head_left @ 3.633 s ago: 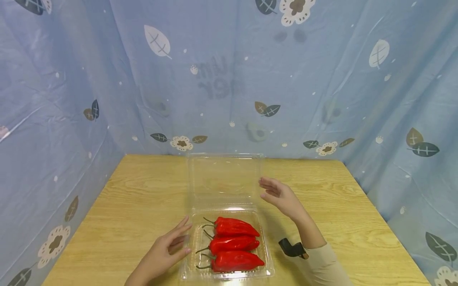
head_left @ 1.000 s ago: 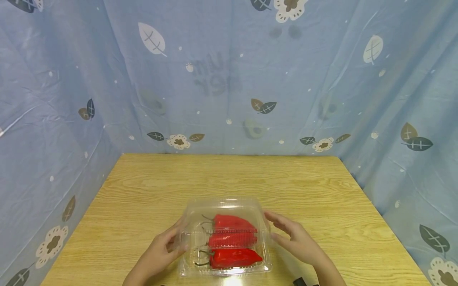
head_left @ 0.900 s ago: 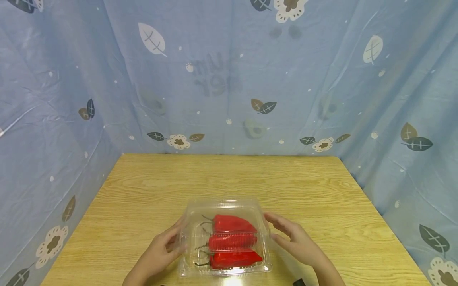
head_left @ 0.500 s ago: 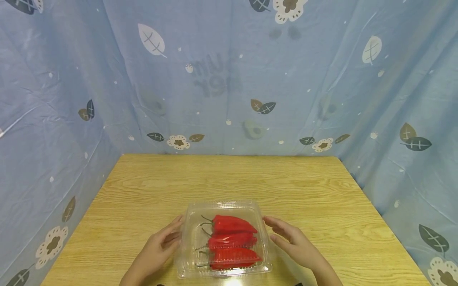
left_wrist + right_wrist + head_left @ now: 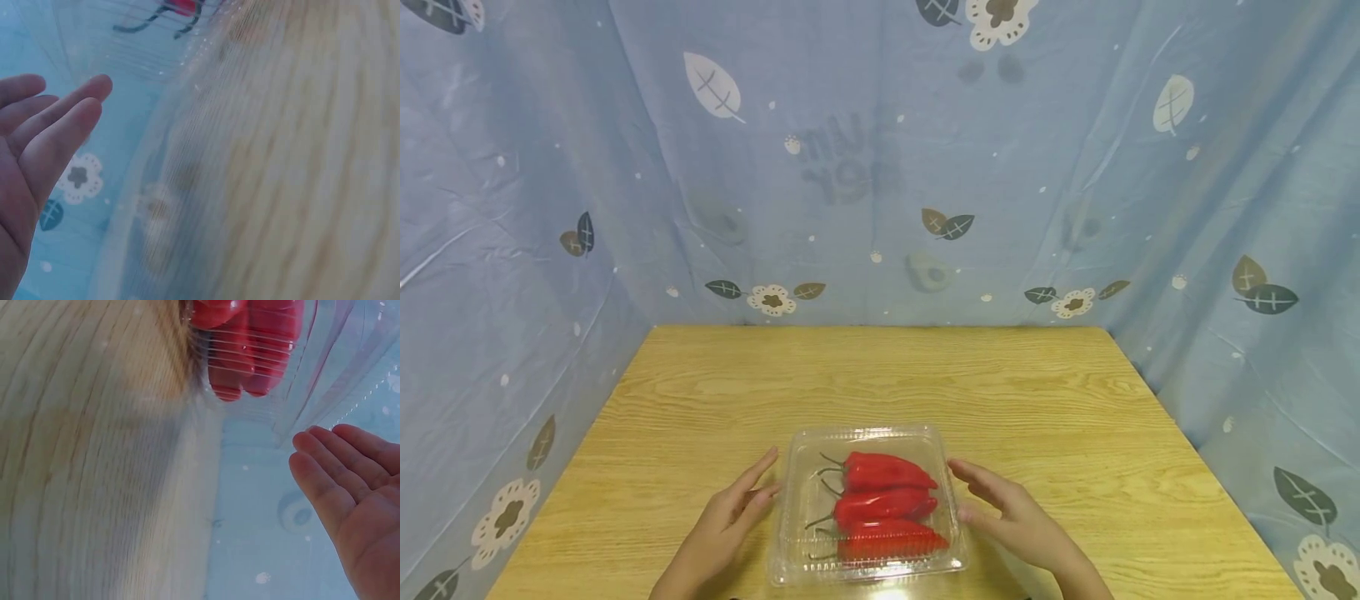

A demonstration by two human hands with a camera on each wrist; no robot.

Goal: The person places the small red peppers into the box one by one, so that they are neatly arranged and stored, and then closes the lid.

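A clear plastic clamshell box (image 5: 796, 500) sits at the near middle of the table, its lid folded over a row of long red peppers (image 5: 887, 506). Their thin green stems point left. Beside the box's left wall is my left hand (image 5: 726, 517), fingers extended and a small gap from the plastic; the left wrist view shows the same hand (image 5: 47, 144) holding nothing. My right hand (image 5: 1015, 521) has its fingertips right at the box's right edge, thumb apart. In the right wrist view its straight fingers (image 5: 331, 462) lie close to the ridged plastic wall (image 5: 294, 406).
A wood-grain table (image 5: 880, 375) extends behind the box. Blue curtain (image 5: 865, 192) with leaf and flower prints encloses the back and both sides.
The lid, standing open behind the box at first, has folded forward and settled lower over the peppers. My left hand has drawn back leftward from the box; the right stays beside it.
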